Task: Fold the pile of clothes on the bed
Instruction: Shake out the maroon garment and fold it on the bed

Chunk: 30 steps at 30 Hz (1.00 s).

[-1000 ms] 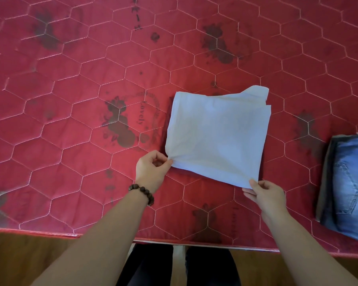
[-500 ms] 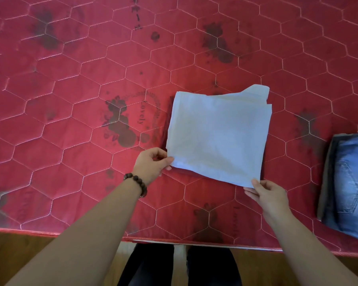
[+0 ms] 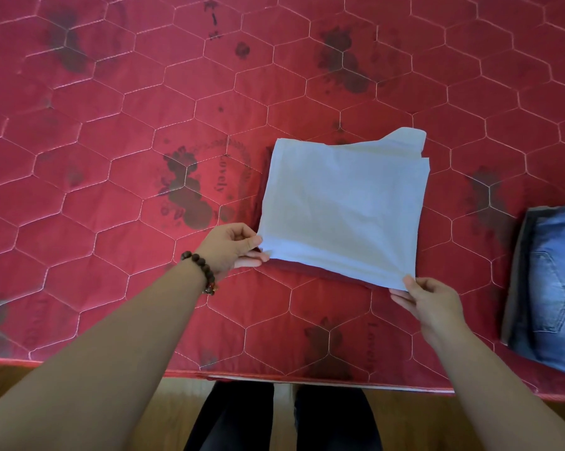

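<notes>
Two hands pinch the near corners of the pale blue garment (image 3: 343, 209), which lies folded on the red mattress (image 3: 111, 125). My left hand (image 3: 229, 247) grips the left corner, my right hand (image 3: 429, 302) the right. Folded jeans (image 3: 549, 288) run off the right edge. Since the earlier frame, the left corner has lifted slightly.

A red quilted mattress (image 3: 118, 203) fills nearly the whole view, stitched in pale hexagons and printed with dark flower patterns and the word "Lovely". Its near edge carries red piping. Below that edge lies a brown wooden floor (image 3: 10, 379). Soft, even light falls across the mattress.
</notes>
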Motion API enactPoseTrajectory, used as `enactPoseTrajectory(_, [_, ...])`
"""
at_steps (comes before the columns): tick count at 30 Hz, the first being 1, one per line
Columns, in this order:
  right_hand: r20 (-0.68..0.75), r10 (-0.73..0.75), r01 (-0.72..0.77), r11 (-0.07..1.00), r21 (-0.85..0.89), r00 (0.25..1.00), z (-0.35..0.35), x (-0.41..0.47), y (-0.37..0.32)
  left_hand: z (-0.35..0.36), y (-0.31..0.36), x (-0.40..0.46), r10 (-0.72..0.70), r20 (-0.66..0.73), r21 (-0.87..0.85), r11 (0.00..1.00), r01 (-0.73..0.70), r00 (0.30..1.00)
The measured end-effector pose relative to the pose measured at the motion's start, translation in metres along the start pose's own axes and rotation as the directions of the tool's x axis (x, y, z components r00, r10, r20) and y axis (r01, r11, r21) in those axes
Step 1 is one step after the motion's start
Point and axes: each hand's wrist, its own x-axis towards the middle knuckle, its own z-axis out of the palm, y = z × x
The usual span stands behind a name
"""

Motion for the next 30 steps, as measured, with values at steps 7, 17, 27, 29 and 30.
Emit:
enactPoseTrajectory(7, [0.136, 0.109, -0.106, 0.994, -0.028, 0.985, 0.001, -0.004, 0.003, 0.001, -0.011, 0.0, 0.01, 0.012, 0.065, 0.998, -0.011, 1.0])
enactPoseTrajectory(17, [0.015, 0.042, -0.041, 0.998, -0.056, 0.999, 0.006, -0.003, 0.006, 0.003, -0.018, 0.006, 0.224, -0.206, 0.404, 0.906, -0.125, 0.953])
enactPoseTrajectory(27, [-0.105, -0.025, -0.008, 0.952, -0.307, 0.994, 0.014, 0.004, 0.003, 0.023, -0.011, 0.006, 0.144, -0.27, 0.524, 0.852, 0.02, 0.952])
enactPoseTrajectory(29, [-0.15, -0.042, -0.012, 0.941, -0.338, 0.988, 0.017, 0.006, 0.003, 0.023, -0.012, 0.011, 0.069, -0.303, 0.439, 0.896, 0.075, 0.95])
enactPoseTrajectory(30, [-0.159, -0.056, -0.008, 0.927, -0.374, 0.986, 0.018, 0.006, 0.002, 0.024, -0.012, 0.012, 0.025, -0.312, 0.389, 0.915, 0.104, 0.95])
